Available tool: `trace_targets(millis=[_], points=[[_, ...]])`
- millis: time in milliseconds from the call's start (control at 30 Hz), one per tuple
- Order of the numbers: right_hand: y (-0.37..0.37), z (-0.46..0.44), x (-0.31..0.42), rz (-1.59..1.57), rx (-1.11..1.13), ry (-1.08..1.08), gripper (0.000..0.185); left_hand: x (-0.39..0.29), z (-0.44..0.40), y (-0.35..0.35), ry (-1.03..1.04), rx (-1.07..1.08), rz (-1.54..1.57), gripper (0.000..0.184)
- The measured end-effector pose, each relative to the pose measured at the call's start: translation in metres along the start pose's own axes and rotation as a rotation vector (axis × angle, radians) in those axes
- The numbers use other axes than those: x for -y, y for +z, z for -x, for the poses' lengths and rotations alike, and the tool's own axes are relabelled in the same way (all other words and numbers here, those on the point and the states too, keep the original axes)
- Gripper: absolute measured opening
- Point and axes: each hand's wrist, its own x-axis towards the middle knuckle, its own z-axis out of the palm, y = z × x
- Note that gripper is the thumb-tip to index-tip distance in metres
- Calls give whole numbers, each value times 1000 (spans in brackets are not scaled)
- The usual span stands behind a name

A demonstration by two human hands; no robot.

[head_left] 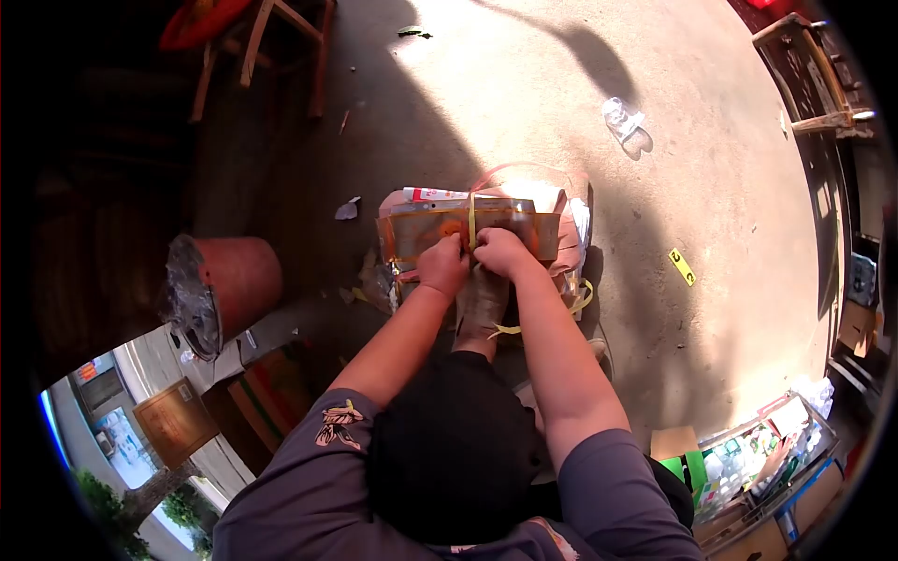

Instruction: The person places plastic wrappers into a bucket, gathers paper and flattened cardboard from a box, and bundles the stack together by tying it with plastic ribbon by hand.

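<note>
A bundle of flattened cardboard and paper (402,234) lies on the floor before me. A yellow strap (472,208) runs over its middle, and a loose length of it curls out at the right side. My left hand (443,266) is closed at the strap, fingertips pinched over the bundle. Just beside it, my right hand (502,251) is also closed, gripping the strap. Between my forearms, my foot (484,301) presses on the bundle, partly hidden by the hands. The fingertips' exact hold on the strap is hard to make out.
A tilted red bucket (245,285) with plastic in it is at the left. A wooden stool (257,47) stands at the upper left. Crumpled clear plastic (622,120) and a yellow tag (682,266) lie on the concrete. A crate of scrap (748,458) sits at the lower right.
</note>
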Motion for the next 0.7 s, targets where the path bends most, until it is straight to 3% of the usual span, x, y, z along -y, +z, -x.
trace_targets(millis=[100, 200, 267, 300, 367, 500, 567, 667, 700], points=[[1, 19, 27, 236, -77, 22, 30, -9, 7, -7, -45, 54, 1, 21], [5, 21, 16, 178, -139, -9, 27, -11, 11, -5, -97, 105, 153, 24], [7, 15, 2, 127, -145, -40, 28, -3, 13, 7, -196, 126, 484, 32], [6, 14, -1, 59, -125, -13, 28, 1, 15, 15, -204, 126, 485, 32], [5, 10, -2, -9, -106, 10, 28, 9, 11, 27, -320, 172, 1042, 40], [8, 15, 7, 30, -147, 7, 25, 3, 7, 11, -384, 235, 1219, 38], [10, 13, 7, 78, -208, -33, 24, -17, -3, -32, 27, 311, -28, 35], [10, 16, 1, 186, -232, 10, 21, -30, -3, -58, 4, 249, -96, 30], [3, 20, -6, 41, -154, -33, 18, -22, -1, -51, 6, 252, -97, 30]])
